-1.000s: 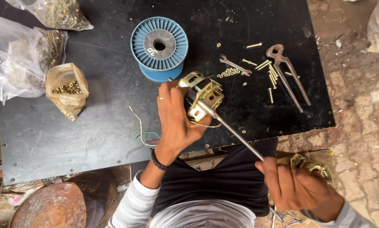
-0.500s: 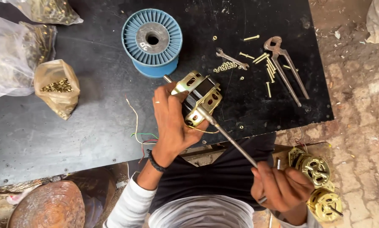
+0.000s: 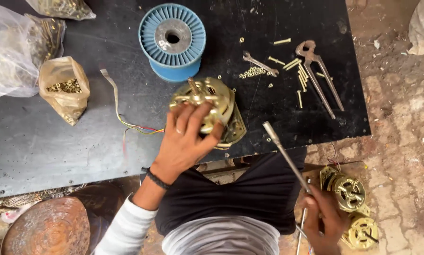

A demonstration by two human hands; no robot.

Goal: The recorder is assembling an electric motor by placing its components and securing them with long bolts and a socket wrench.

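The left hand (image 3: 186,141) lies spread over a brass-coloured motor (image 3: 207,106), fingers curled loosely round its housing and holding it down on the black worktop (image 3: 56,141); the motor's shaft points away from the person, toward the far edge. The right hand (image 3: 323,222) is drawn back near the lap, closed round the handle end of a long screwdriver (image 3: 285,156) whose tip hangs in the air just to the right of the motor, touching nothing.

This looks like a pause between fastenings: the motor is being turned or settled while the tool waits. I judge the next move calls for a steady grip from the left hand and the tip brought squarely onto a screw head on the housing.

Thin coloured wires (image 3: 131,125) trail from the motor off to the left of the left hand. Beyond that hand, farther from the person, stands a blue wire spool (image 3: 173,42). To its right lie a small spanner (image 3: 259,63), a cluster of washers (image 3: 252,72), loose screws (image 3: 299,78) and a pair of pincers (image 3: 318,75). Far to its left sits a bag of small brass parts (image 3: 65,87). Beside the right hand, on the ground, rest 2 more motors (image 3: 351,208).
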